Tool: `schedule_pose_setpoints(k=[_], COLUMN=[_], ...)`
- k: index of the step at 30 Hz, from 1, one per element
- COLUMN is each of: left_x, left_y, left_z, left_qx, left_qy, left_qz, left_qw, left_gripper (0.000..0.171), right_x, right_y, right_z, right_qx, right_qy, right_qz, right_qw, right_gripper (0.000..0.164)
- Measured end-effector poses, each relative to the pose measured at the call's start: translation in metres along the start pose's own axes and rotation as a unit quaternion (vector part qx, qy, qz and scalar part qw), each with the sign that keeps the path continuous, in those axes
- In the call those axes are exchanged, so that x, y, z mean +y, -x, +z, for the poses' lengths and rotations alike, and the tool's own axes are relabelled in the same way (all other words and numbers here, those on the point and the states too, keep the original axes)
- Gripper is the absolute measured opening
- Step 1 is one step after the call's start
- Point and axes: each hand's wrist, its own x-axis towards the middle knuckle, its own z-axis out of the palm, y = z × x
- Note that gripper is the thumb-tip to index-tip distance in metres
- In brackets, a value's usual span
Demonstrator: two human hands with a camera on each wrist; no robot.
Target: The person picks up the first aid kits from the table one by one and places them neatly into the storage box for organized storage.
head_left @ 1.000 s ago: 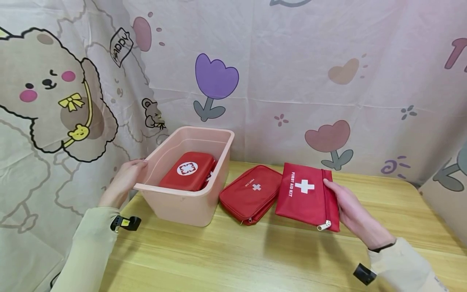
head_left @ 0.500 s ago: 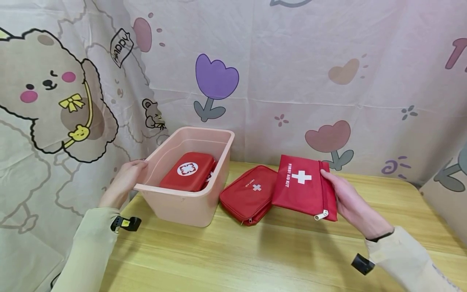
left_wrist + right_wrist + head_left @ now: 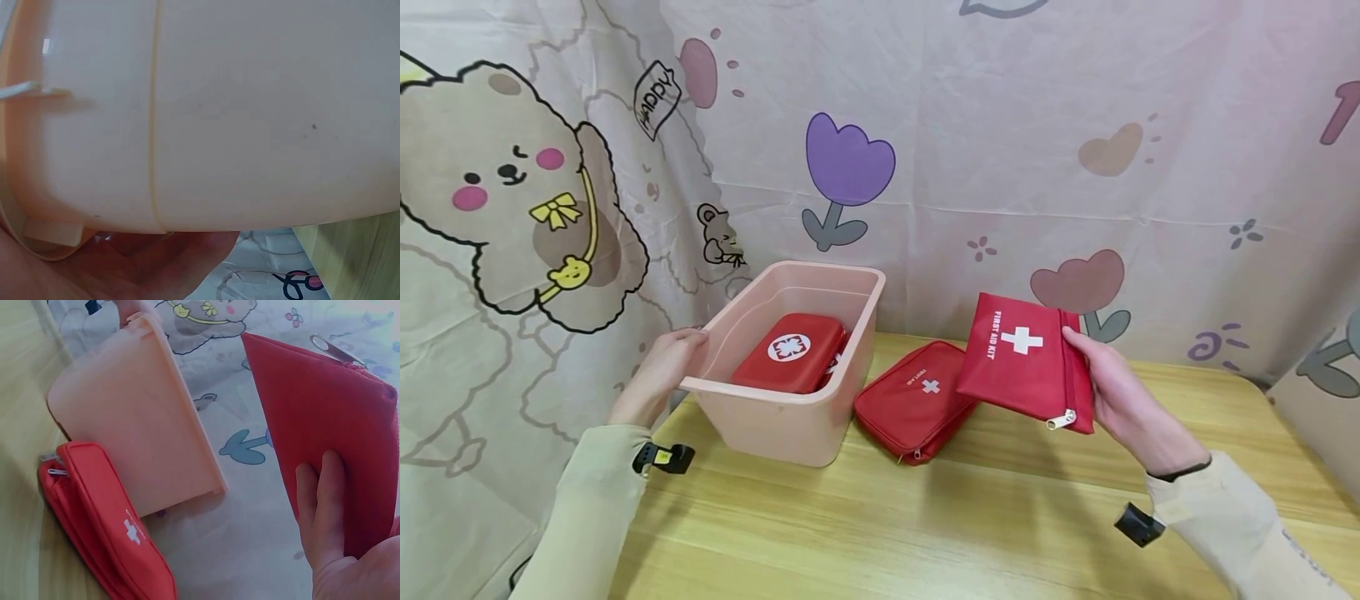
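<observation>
My left hand grips the near left corner of a pink plastic bin, thumb over the rim. In the left wrist view the bin's wall covers most of that hand. A red first aid pouch is held above the table by my right hand, thumb on its front near the zipper. The right wrist view shows fingers against the pouch's back. Inside the bin lies a red case with a white round emblem, partly covering another red item.
Between bin and raised pouch, a red zippered first aid bag lies on the wooden table. The pouch hides its right corner. A patterned cloth hangs behind the table and along its left side.
My right hand has lifted the pouch higher and a little to the left, with its shadow shifting on the table. The left hand keeps its grip on the bin, which has not moved.
</observation>
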Motion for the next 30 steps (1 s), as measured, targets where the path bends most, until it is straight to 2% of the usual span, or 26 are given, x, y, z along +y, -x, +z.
schedule_pose_setpoints(k=[20,30], left_x=[0.000,-0.001], left_y=[0.001,0.000], left_z=[0.000,0.001], left_qx=[0.003,0.002], left_qy=[0.001,0.005], left_qz=[-0.001,-0.001], left_qw=[1.0000,1.0000], left_gripper=[0.064,0.064], right_x=[-0.009,-0.012], right_y=[-0.014,-0.020], right_z=[0.021,0.028], right_qx=[-0.010,-0.021], right_qy=[-0.047,-0.052], right_qz=[-0.009,-0.017], right_qw=[0.999,0.998], right_gripper=[0.044,0.041])
